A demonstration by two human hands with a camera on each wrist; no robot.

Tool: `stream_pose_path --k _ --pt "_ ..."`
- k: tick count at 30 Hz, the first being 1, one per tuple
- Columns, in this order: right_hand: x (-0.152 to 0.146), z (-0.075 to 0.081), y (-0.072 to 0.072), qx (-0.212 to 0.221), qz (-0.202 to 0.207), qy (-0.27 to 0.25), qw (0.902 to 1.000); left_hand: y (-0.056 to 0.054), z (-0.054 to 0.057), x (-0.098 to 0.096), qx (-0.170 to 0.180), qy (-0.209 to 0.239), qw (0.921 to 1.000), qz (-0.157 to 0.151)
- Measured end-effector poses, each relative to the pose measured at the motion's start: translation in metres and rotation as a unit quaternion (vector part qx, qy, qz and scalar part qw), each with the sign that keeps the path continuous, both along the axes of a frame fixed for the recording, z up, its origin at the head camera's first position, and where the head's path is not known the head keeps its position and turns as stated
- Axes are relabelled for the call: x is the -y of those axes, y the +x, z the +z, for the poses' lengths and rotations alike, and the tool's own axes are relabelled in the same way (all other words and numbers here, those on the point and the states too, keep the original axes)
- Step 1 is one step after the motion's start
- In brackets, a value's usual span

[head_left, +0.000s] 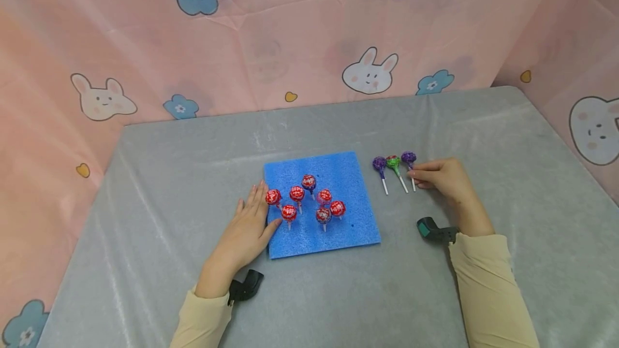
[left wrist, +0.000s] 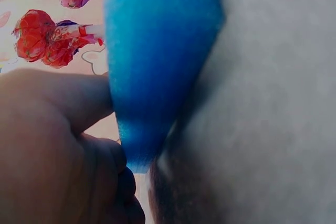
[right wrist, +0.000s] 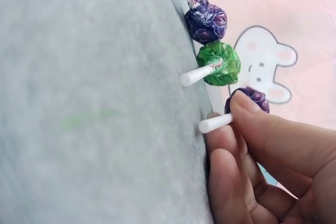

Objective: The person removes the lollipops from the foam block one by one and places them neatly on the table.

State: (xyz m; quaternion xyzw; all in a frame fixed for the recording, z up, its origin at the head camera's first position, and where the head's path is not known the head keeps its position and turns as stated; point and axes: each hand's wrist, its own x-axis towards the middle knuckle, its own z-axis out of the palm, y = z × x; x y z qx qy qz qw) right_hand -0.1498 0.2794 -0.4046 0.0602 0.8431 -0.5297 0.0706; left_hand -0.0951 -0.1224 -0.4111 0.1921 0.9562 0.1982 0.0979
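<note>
My right hand pinches the stick of a purple-wrapped lollipop between thumb and fingers, low over the grey table. Beside it lie a green lollipop and a second purple lollipop, their sticks pointing toward me. Along the left edge of a blue foam board, my left hand lies with straight fingers, its thumb touching the board. Several lollipops, mostly red like this one, stand with their sticks in the foam. The left wrist view shows the foam's edge against the hand.
The grey-covered table reaches back to a pink curtain printed with rabbits and flowers. A black wrist camera sits at the left wrist, another camera at the right. A few small holes show in the foam.
</note>
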Motion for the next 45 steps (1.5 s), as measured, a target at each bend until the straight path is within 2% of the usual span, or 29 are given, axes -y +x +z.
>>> stream_pose_path --k 20,32,45 --pt "0.0037 0.0048 -0.0005 -0.009 -0.001 0.117 0.9931 -0.0002 0.0007 0.0005 0.005 -0.005 1.0000 0.000" --pt "0.0004 0.0061 0.0018 -0.012 -0.015 0.109 0.9938 0.0002 0.0017 -0.0002 0.005 -0.009 0.9999 0.000" --pt "-0.0053 0.0074 0.0010 -0.017 -0.005 0.025 0.9995 -0.0003 0.0004 0.0000 0.007 -0.016 0.9999 -0.002"
